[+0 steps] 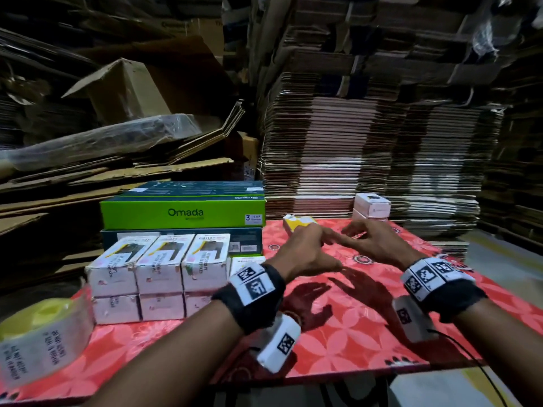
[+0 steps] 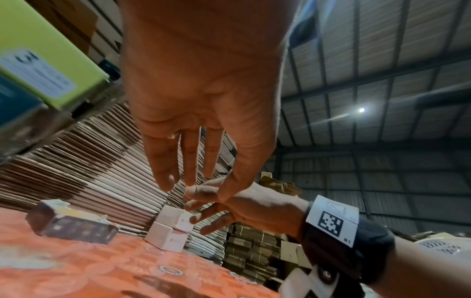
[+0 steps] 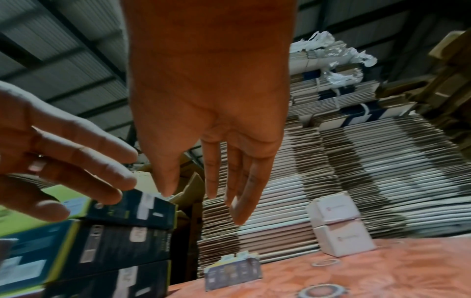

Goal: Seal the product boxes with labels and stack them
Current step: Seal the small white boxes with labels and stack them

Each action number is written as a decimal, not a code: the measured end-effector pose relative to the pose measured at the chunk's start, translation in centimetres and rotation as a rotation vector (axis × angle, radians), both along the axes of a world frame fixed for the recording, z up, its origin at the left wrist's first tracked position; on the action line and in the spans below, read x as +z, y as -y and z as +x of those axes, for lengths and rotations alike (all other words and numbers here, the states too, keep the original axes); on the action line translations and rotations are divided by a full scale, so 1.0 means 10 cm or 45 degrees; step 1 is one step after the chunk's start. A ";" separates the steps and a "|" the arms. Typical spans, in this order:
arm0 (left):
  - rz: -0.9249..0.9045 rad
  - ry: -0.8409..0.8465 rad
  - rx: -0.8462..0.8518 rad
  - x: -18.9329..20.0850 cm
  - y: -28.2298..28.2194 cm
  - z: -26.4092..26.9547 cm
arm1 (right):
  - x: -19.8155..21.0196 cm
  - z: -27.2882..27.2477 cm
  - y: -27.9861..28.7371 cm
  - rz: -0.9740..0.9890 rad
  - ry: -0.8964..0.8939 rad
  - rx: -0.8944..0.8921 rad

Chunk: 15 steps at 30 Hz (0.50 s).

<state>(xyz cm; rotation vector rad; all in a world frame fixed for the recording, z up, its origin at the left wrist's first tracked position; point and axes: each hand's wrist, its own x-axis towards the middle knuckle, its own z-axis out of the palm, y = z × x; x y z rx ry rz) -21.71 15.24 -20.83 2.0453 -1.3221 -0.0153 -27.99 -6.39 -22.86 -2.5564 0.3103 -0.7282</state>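
Both hands hover over the red floral table (image 1: 338, 333), fingers straight and holding nothing. My left hand (image 1: 320, 235) and right hand (image 1: 352, 230) nearly meet at the fingertips. Just beyond the left hand a small yellow-and-white product box (image 1: 298, 222) lies on its side, also visible as the box (image 2: 71, 224) and the box (image 3: 233, 272). Two white boxes (image 1: 371, 207) stand stacked at the back right. Several labelled boxes (image 1: 158, 268) sit stacked in two layers at the left. A roll of seal labels (image 1: 44, 339) lies at the near left corner.
A green Omada carton (image 1: 182, 212) rests on darker cartons behind the labelled stack. Tall piles of flattened cardboard (image 1: 367, 148) wall off the back and right. Loose cardboard and a plastic-wrapped bundle (image 1: 102, 139) lean at the left. The table's near edge (image 1: 323, 377) runs below my wrists.
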 end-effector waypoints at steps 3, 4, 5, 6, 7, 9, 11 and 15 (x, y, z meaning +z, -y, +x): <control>0.001 0.008 -0.017 -0.02 0.36 0.03 | -0.04 -0.06 0.37 0.010 -0.038 -0.095; 0.007 0.011 -0.028 -0.03 0.47 0.05 | -0.06 -0.08 0.48 0.014 -0.044 -0.132; 0.011 0.006 -0.040 -0.03 0.58 0.07 | -0.07 -0.10 0.58 0.024 -0.046 -0.156; 0.012 0.002 -0.049 -0.03 0.69 0.10 | -0.07 -0.11 0.68 0.039 -0.045 -0.184; 0.011 -0.007 -0.056 -0.03 0.81 0.13 | -0.07 -0.11 0.78 0.055 -0.046 -0.211; 0.010 -0.021 -0.060 -0.02 1.04 0.20 | -0.04 -0.11 0.96 0.059 -0.073 -0.285; 0.021 -0.038 -0.059 -0.02 1.28 0.28 | -0.02 -0.08 1.15 0.063 -0.088 -0.324; 0.020 -0.028 -0.062 -0.01 1.72 0.46 | -0.03 0.07 1.55 0.113 -0.054 -0.369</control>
